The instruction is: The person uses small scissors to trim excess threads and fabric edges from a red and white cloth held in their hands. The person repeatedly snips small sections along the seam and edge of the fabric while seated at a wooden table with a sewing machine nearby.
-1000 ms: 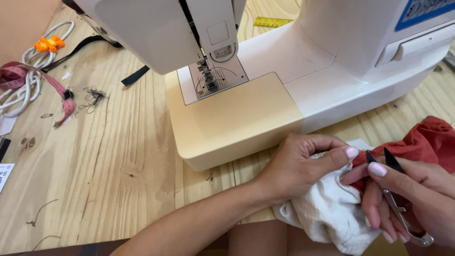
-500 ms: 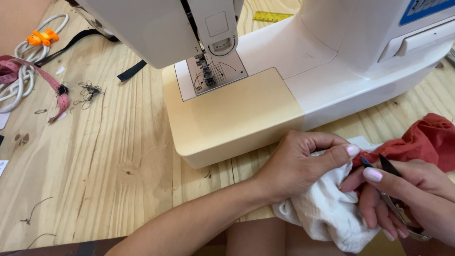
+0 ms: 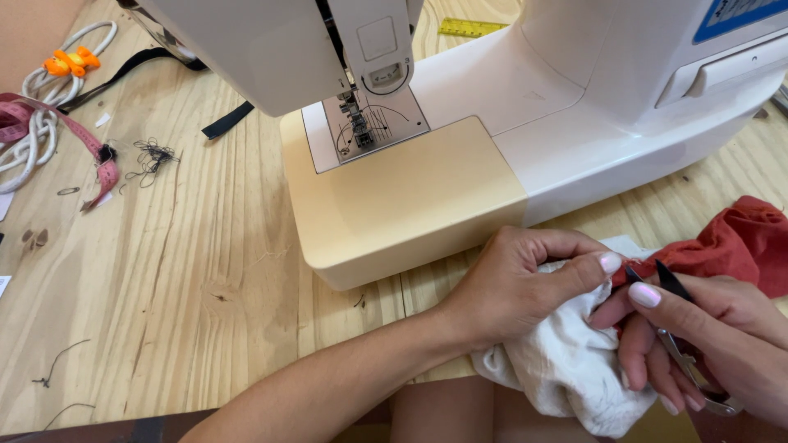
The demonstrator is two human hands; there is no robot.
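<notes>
A wooden table (image 3: 164,279) filled most of the view, its planks bare near the front edge. On it stood a white sewing machine (image 3: 574,90) with a cream base (image 3: 402,205), its needle plate (image 3: 365,127) just beneath the head. At the right edge lay red cloth (image 3: 739,238), bunched on the table and running under the hands. White cloth (image 3: 566,369) hung crumpled over the table's front edge, touching the red piece.

The left hand (image 3: 517,287) was closed on the cloths, thumb and forefinger pinching the fabric where white met red. The right hand (image 3: 706,336) was wrapped around small thread snips (image 3: 681,344), fingers curled about the metal handle, the dark blades standing just beside the left thumb at the pinched spot. Whether the blades touched the fabric could not be told.

At the far left lay a coiled white cord (image 3: 33,131) with an orange clip (image 3: 70,61) on it, a pink tape measure (image 3: 74,139) draped across it, and a black strap (image 3: 226,121) near the machine. A tangle of dark thread (image 3: 152,156) sat just beside the tape, and a yellow ruler (image 3: 472,28) showed behind the machine.
</notes>
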